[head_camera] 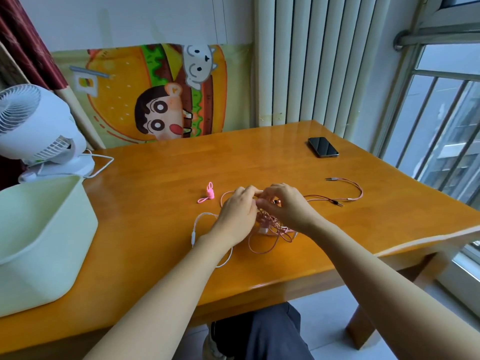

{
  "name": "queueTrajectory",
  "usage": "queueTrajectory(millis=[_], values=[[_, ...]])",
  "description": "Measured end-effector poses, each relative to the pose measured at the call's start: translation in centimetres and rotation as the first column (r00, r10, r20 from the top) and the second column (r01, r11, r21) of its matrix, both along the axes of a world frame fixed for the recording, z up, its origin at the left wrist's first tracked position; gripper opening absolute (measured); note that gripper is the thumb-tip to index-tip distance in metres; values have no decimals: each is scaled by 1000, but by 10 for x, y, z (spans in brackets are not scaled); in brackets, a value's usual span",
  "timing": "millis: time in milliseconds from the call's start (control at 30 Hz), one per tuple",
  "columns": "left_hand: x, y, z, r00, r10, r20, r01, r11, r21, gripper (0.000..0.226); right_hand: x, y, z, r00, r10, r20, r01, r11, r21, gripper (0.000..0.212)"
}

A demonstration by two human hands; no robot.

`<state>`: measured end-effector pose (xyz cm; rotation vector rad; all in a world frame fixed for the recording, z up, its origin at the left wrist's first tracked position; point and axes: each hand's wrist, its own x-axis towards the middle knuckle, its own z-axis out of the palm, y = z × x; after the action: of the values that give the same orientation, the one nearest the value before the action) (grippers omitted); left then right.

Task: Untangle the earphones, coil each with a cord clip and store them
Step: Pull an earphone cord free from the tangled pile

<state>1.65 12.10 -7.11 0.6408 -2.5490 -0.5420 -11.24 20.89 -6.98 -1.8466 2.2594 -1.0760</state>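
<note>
Earphones (268, 226), pink, tangled: left hand (237, 211) and right hand (284, 206) both apparently pinching cords. Cord clips (207, 196) at ten o'clock. Hazard: pulling hard tightens the knot.

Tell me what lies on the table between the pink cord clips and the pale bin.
Nothing: in the head view, only bare table separates the cord clips from the bin.

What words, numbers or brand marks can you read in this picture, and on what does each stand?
No text can be read anywhere.
The poster shows drawings only, no words.
The phone screen is dark; no brand shows.
The fan and bin bear no legible mark.
</note>
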Motion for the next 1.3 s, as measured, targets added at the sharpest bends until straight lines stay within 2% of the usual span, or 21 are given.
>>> queueTrajectory(millis=[67,133,200,267,333,433,533,633,733,800,933,1033,1067,1133,1200,1233,1300], values=[[-2,-1,-3,996,54,69,-51,998,-48,27,0,4,-5,999,14,37,-17,997,76,19],[-4,-1,-8,989,77,126,-65,993,-96,24,0,7,-11,998,14,56,-26,974,226,24],[-5,-1,-13,982,70,177,-52,993,-103,25,1,8,-16,999,-45,4,39,907,419,41],[-6,-1,-14,990,47,136,-40,998,-55,24,2,8,-19,990,-120,-78,143,852,504,57],[-8,0,-8,996,71,-50,-66,994,91,22,1,7,-19,973,-180,-144,222,896,385,61],[-12,-4,6,919,204,-338,-57,915,398,22,-4,7,-12,961,-253,-115,256,966,18,48],[-10,-3,15,888,268,-373,-95,902,422,24,-8,9,-9,983,-181,-34,177,980,-93,39],[-6,-3,8,909,319,-267,-154,854,496,24,-15,14,-12,987,-145,71,154,977,-146,37],[-1,-9,-2,935,322,-151,-181,795,579,15,-19,19,-13,996,12,83,-2,992,-129,22],[1,-9,-4,953,286,-104,-172,789,590,15,-17,21,-10,980,100,172,-87,993,-80,19],[0,-7,-7,961,240,-138,-127,825,550,13,-13,22,-12,907,252,339,-313,939,140,12],[-4,-3,-9,944,260,-202,-88,790,607,13,-8,24,-9,886,292,360,-377,906,192,10],[-6,-2,-8,929,295,-226,-86,763,641,12,-6,26,-7,883,298,362,-381,906,183,13],[-7,-2,-6,888,382,-258,-103,710,697,13,-4,27,-5,888,247,387,-335,926,176,35],[-7,-3,-4,842,453,-292,-115,680,724,13,-8,26,-5,930,112,350,-195,958,210,56],[-8,-4,-4,826,472,-308,-111,671,733,14,-11,25,-6,964,44,263,-110,965,240,57],[-9,-4,-2,829,449,-334,-66,672,738,15,-19,22,-10,999,-40,37,28,957,289,42]])
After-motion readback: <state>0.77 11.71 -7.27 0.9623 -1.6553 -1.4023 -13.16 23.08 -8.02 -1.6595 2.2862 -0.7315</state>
